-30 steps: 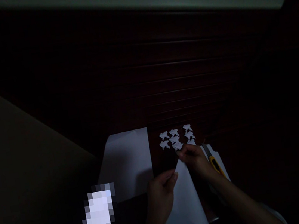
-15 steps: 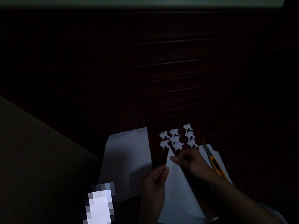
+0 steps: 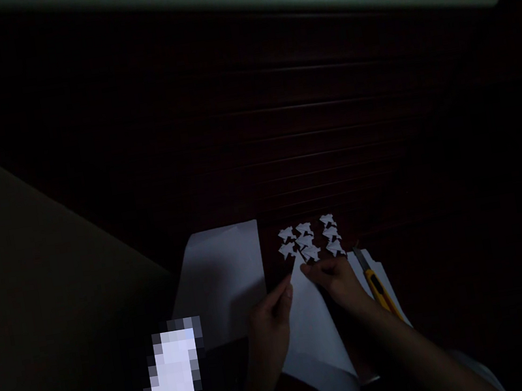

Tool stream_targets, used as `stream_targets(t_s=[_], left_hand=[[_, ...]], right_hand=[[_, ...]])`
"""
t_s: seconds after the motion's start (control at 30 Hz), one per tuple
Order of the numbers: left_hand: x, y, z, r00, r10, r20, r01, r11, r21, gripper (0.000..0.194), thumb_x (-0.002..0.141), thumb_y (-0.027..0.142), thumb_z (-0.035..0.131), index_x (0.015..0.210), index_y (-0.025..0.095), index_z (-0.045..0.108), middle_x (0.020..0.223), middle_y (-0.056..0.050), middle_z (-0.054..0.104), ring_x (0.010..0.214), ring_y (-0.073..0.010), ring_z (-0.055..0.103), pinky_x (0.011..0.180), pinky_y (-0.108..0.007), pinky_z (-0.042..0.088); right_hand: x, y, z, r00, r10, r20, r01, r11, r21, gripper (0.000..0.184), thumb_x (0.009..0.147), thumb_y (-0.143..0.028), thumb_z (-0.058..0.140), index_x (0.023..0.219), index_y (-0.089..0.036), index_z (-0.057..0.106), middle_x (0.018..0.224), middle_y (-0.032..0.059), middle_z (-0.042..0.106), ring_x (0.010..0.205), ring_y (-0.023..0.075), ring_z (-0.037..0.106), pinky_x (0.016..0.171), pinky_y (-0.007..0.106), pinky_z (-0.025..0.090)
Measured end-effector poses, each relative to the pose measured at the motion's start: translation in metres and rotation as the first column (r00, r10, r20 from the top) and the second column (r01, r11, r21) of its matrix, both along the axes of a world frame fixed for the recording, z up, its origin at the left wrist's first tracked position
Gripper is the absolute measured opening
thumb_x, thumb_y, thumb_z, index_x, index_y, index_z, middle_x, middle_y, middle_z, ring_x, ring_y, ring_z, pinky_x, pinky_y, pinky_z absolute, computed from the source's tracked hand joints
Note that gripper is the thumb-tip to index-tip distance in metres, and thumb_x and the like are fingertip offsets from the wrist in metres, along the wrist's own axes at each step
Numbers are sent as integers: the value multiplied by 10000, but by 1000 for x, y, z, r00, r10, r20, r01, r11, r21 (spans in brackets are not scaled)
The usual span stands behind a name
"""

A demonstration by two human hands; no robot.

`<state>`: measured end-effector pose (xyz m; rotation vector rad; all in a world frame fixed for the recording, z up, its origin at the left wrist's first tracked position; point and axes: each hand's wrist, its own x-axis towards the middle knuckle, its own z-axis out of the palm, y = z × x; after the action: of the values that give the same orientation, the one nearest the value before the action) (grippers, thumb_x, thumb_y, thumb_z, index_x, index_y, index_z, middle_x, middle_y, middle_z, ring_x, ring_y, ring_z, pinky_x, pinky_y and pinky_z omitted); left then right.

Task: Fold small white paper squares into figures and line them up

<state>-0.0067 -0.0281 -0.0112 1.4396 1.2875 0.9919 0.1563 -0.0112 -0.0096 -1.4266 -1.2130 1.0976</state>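
A sheet of white paper (image 3: 312, 333), brought to a narrow point at its far end, is held between my two hands. My left hand (image 3: 269, 333) pinches its left edge between thumb and fingers. Close to the tip, my right hand (image 3: 337, 284) is closed on the right edge. The lower end of the sheet flares wide and curls toward me. Just beyond the tip lie several small folded white paper figures (image 3: 305, 241), set out in columns.
Left of my hands lies a larger white sheet (image 3: 232, 266). On the right, a yellow utility knife (image 3: 380, 292) with its blade out rests on white paper (image 3: 396, 296). A blurred-out bright patch (image 3: 169, 382) is at lower left. The scene is very dark.
My right hand has shifted slightly along the paper's edge near the tip. My left hand's fingers have moved a little up the left edge. The rest stays put.
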Motion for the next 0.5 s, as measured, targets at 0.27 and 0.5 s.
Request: stream_targets(t_s=[0.27,0.5], left_hand=[[5,-4,4,998,31,-61,-27,997,73,316,853,313,503,1129,238,638,1168,-11,643,1107,-201,576,971,-313,439],[6,-4,-4,992,122,-34,-120,991,64,320,839,323,539,1135,246,634,1132,-25,664,1044,-212,616,930,-327,475]], right_hand=[[0,2,-2,997,-47,62,48,999,-13,428,749,-477,599,471,-156,542,462,-32,424,447,90,351,426,225,254],[-5,-1,3,1000,-14,9,14,1000,-2,416,762,-467,593,489,-158,539,479,-34,432,475,98,372,459,227,290]])
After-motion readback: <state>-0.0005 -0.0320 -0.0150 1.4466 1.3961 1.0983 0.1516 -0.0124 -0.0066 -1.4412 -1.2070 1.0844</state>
